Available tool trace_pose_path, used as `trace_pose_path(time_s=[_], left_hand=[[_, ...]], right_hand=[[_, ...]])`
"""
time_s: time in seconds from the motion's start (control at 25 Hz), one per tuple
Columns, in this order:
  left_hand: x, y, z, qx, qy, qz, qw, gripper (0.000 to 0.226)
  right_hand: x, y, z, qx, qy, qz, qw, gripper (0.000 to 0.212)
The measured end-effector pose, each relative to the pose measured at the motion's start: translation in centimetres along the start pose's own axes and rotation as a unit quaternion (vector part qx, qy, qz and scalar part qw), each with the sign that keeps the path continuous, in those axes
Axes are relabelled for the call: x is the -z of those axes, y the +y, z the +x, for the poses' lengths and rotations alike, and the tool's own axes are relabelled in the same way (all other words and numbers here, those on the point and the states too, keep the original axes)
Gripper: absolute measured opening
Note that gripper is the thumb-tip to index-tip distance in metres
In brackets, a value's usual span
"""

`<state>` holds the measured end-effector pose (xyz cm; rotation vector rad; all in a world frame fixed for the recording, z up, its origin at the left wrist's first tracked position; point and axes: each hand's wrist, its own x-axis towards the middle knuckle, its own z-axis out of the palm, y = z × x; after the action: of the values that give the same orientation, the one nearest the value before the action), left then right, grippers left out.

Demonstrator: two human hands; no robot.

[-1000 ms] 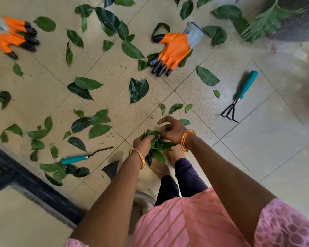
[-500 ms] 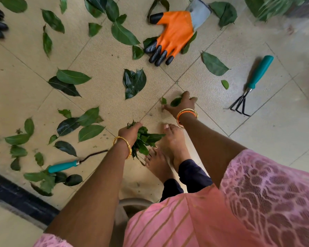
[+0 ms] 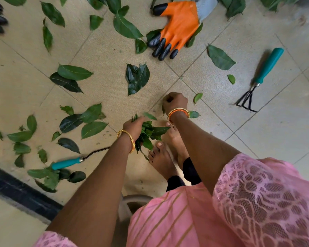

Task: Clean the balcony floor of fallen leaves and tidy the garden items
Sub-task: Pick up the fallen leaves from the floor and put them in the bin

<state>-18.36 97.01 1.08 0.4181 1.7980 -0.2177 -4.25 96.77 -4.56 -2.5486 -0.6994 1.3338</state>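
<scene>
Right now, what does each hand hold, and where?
Left hand grips a bunch of leaves around its middle. Right hand pinches a small leaf by one end.

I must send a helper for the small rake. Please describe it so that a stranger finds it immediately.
Start at the orange glove on the floor. To its right lies the rake. Unlike the other teal-handled tool, it ends in three black prongs.

No readable text anywhere.

place: a home balcony used for gardening
floor: beige tiled floor strewn with green leaves
tools: teal-handled hand rake, orange garden glove
edge: dark threshold rail
</scene>
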Motion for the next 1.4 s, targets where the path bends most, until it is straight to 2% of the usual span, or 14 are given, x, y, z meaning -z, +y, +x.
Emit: trace_pose_path(time_s=[0.12,0.2,0.32,0.44,0.56,0.64,0.68,0.76,0.84,0.88,0.96,1.04,1.12,1.4], left_hand=[[-0.8,0.8,-1.0,-0.009,-0.048,0.011,0.999,0.022],[-1.4,0.9,-1.8,0.005,-0.073,0.008,0.997,0.026],[-1.8,0.7,-2.6,0.024,-0.085,-0.003,0.996,0.032],[-1.3,-0.1,-3.1,0.013,-0.068,-0.004,0.998,0.024],[-0.1,-0.8,-3.2,0.025,-0.026,-0.013,0.999,0.023],[0.8,-0.9,-2.8,0.045,-0.028,-0.027,0.998,0.034],[1.2,-0.7,-2.5,0.051,-0.038,-0.032,0.997,0.042],[1.9,-0.4,-1.5,0.051,-0.058,-0.039,0.996,0.053],[2.3,0.1,-0.7,0.046,-0.075,-0.041,0.995,0.046],[2.4,0.5,-0.5,0.049,-0.091,-0.038,0.994,0.042],[2.4,1.1,-0.2,0.059,-0.121,-0.032,0.990,0.020],[2.2,1.4,-0.1,0.062,-0.137,-0.032,0.988,0.023],[1.4,1.3,0.0,0.055,-0.139,-0.031,0.988,0.019],[-1.0,0.5,-1.2,0.050,-0.153,-0.009,0.987,0.017]], right_hand=[[1.2,-0.4,-1.9,-0.012,-0.154,0.065,0.986,0.013],[1.6,-0.4,-3.1,-0.028,-0.197,0.066,0.978,0.021],[2.1,0.0,-4.4,-0.076,-0.201,0.091,0.972,0.015],[3.1,-0.2,-5.3,-0.132,-0.257,0.213,0.933,0.016],[4.4,0.5,-4.3,-0.170,-0.142,0.286,0.932,0.014],[5.5,2.6,-2.8,-0.163,-0.006,0.184,0.969,0.018],[6.1,3.8,-2.0,-0.139,0.021,0.102,0.985,0.033],[6.8,5.9,-0.8,-0.029,-0.034,-0.075,0.996,0.071],[6.6,7.2,0.2,0.099,-0.104,-0.262,0.954,0.103],[6.4,7.7,0.5,0.141,-0.113,-0.324,0.928,0.106],[5.8,8.9,0.8,0.183,-0.074,-0.369,0.908,0.084],[5.2,10.3,0.8,0.215,-0.017,-0.337,0.916,0.044],[4.5,11.5,0.3,0.245,0.000,-0.312,0.918,0.021],[3.8,11.4,0.4,0.108,0.032,-0.162,0.980,0.013]])
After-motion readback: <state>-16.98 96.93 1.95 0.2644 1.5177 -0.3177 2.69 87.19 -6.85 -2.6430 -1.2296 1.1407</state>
